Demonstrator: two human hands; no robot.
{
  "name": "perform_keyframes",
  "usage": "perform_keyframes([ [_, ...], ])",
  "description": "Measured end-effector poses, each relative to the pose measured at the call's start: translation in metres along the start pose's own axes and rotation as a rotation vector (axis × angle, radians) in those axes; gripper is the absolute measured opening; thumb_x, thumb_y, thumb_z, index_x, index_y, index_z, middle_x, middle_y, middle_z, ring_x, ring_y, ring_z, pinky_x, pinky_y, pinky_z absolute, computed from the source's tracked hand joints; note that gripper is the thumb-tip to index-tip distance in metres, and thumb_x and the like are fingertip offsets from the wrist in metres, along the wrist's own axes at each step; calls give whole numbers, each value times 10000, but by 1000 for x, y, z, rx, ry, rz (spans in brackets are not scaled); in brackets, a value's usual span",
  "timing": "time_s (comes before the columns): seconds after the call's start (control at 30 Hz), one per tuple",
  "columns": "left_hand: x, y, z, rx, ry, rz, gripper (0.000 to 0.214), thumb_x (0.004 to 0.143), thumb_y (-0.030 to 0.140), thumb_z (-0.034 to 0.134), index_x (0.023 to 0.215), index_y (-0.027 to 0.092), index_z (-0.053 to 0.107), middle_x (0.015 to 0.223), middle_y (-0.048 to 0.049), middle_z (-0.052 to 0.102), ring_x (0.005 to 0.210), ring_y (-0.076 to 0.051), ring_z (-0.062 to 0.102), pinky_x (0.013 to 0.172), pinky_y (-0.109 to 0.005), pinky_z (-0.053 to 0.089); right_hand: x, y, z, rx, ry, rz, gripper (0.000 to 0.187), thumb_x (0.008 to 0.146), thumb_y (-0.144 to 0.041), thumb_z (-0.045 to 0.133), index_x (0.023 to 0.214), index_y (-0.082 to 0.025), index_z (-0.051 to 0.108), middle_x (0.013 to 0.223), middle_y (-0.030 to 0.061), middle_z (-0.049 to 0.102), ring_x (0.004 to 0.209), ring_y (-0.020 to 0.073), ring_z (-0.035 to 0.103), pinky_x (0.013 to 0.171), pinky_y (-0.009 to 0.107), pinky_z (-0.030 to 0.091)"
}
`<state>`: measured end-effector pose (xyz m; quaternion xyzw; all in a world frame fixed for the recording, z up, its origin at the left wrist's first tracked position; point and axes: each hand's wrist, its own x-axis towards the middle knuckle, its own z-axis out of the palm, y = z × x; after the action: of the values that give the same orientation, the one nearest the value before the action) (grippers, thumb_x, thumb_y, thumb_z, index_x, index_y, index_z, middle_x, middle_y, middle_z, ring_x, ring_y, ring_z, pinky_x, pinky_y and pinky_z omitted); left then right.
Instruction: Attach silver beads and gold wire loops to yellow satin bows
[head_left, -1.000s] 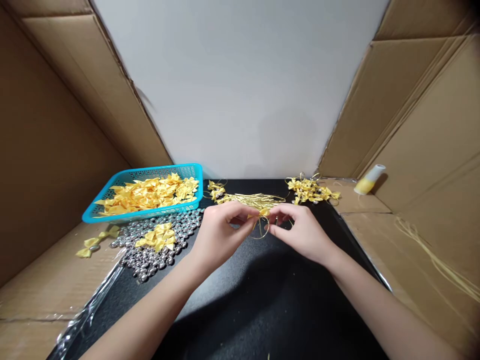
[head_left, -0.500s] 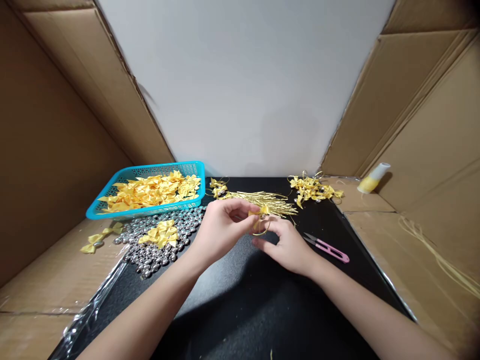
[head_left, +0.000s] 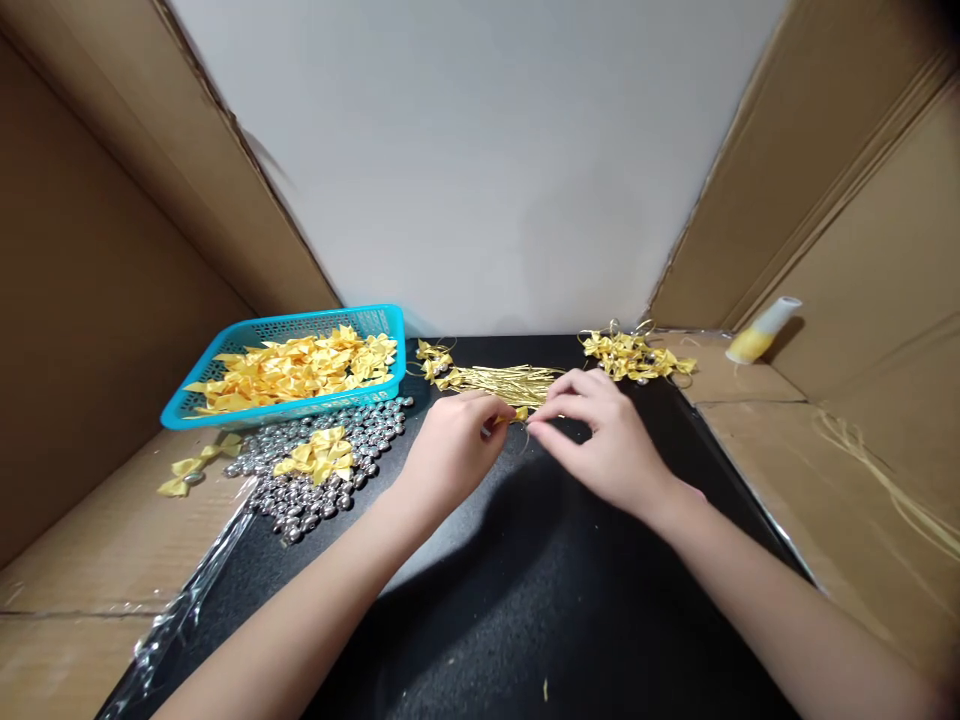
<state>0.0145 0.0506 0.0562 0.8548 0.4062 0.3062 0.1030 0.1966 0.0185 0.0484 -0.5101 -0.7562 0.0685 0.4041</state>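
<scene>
My left hand [head_left: 454, 450] pinches a small yellow ribbon bow [head_left: 520, 412] with a thin gold cord loop hanging from it, over the black mat [head_left: 525, 600]. My right hand [head_left: 607, 440] is right beside it, thumb and forefinger pinched at the bow and cord, the other fingers spread. Just behind the hands lies a bundle of gold cords [head_left: 502, 380]. A heap of silver bells [head_left: 330, 475] with a few yellow bows [head_left: 319, 455] on top lies to the left of my left hand.
A turquoise basket [head_left: 225, 412] full of yellow bows stands at the back left. A pile of bows with cords and bells [head_left: 634, 358] lies back right, near a yellow-and-white thread spool [head_left: 761, 335]. Cardboard walls flank both sides. Loose bows [head_left: 196, 470] lie on the left cardboard.
My right hand dropped toward the mat, then rose back to the bow and now covers the pink snips seen half a second ago. The camera tilted slightly.
</scene>
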Motion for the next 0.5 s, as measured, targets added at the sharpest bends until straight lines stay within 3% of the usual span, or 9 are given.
perform_keyframes([
  [0.13, -4, 7, 1, 32, 24, 40, 174, 778, 90, 544, 771, 165, 701, 728, -35, 711, 610, -137, 621, 607, -241, 477, -12, -12, 21, -189, 45, 45, 109, 789, -250, 689, 686, -222, 714, 793, 37, 621, 841, 223, 534, 804, 410, 379],
  [0.27, -7, 10, 3, 54, 22, 30, 179, 774, 78, 545, 770, 168, 700, 717, -29, 706, 616, -144, 629, 614, -246, 478, -19, -13, 28, -315, 26, 87, 175, 817, -326, 663, 694, -216, 723, 789, 43, 633, 850, 233, 530, 845, 460, 316],
  [0.5, -11, 16, 10, 35, -31, 20, 193, 774, 58, 548, 784, 161, 711, 720, -45, 702, 618, -153, 630, 596, -248, 465, -18, -11, 29, -299, -38, 177, 148, 819, -252, 641, 698, -212, 716, 749, 34, 677, 844, 233, 555, 890, 493, 262],
])
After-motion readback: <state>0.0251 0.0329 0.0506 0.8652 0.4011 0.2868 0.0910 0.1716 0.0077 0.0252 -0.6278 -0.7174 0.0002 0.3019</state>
